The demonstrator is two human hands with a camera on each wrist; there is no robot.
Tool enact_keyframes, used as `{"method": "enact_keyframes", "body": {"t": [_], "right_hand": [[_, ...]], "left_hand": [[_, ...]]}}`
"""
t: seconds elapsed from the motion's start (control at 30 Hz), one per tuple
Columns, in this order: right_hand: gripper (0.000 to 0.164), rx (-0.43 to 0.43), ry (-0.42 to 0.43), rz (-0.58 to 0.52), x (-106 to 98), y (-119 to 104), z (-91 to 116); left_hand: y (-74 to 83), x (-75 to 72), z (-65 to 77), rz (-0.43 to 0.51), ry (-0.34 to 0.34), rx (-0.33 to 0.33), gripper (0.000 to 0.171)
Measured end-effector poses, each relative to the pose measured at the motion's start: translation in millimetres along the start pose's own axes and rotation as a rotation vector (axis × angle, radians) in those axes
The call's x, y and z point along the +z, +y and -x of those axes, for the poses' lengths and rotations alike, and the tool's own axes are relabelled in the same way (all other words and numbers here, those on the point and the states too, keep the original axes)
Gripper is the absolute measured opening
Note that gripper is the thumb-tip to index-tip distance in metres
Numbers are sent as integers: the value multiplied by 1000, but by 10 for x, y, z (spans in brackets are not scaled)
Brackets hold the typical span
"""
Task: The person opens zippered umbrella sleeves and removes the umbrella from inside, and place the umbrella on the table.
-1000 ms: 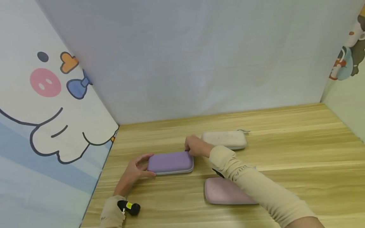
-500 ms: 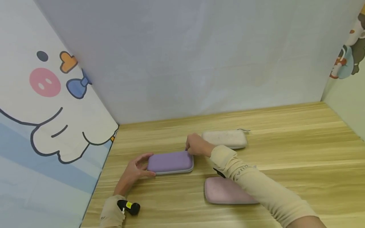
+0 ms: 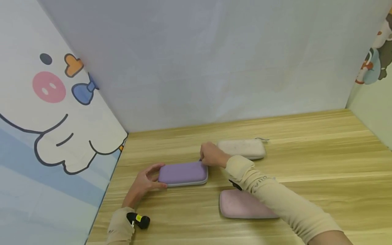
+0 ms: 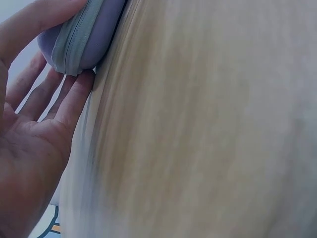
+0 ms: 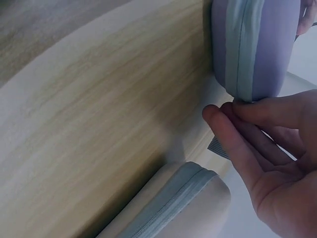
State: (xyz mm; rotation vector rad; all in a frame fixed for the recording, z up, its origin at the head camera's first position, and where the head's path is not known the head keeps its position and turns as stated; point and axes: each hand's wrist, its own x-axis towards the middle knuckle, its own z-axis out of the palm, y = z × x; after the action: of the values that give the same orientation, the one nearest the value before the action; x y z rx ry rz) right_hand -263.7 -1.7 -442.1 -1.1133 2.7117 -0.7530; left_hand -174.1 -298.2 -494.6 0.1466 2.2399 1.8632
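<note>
A purple zip-up pencil case [image 3: 183,173] lies flat on the wooden table. My left hand [image 3: 144,183] holds its left end, thumb on the near side and fingers on the far side. The left wrist view shows the grey zipper band [image 4: 74,42] closed round that end. At the far right corner of the case my right hand [image 3: 211,154] pinches what looks like the zipper pull, mostly covered by fingertips. A grey ribbed tab [image 5: 218,148] sticks out behind those fingers in the right wrist view.
A cream pencil case [image 3: 240,148] with a grey strap lies just right of my right hand. Nearer, a pink pencil case [image 3: 243,206] is partly covered by my right sleeve [image 3: 269,192]. A pale wall sheet [image 3: 214,68] stands along the table's back edge.
My right hand has shifted very slightly to the right at the case's corner. The left hand and the purple case stay where they were.
</note>
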Motion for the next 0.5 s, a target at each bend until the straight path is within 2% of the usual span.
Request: {"method": "enact_keyframes", "body": {"t": [0.1, 0.37, 0.5], "right_hand": [[35, 7, -1, -11, -1, 17, 12], [25, 52, -18, 2, -9, 40, 42], [25, 38, -17, -2, -53, -3, 75]], "left_hand": [[3, 6, -14, 0, 5, -5, 81], [10, 24, -26, 4, 18, -7, 81], [14, 24, -16, 5, 18, -4, 81]]}}
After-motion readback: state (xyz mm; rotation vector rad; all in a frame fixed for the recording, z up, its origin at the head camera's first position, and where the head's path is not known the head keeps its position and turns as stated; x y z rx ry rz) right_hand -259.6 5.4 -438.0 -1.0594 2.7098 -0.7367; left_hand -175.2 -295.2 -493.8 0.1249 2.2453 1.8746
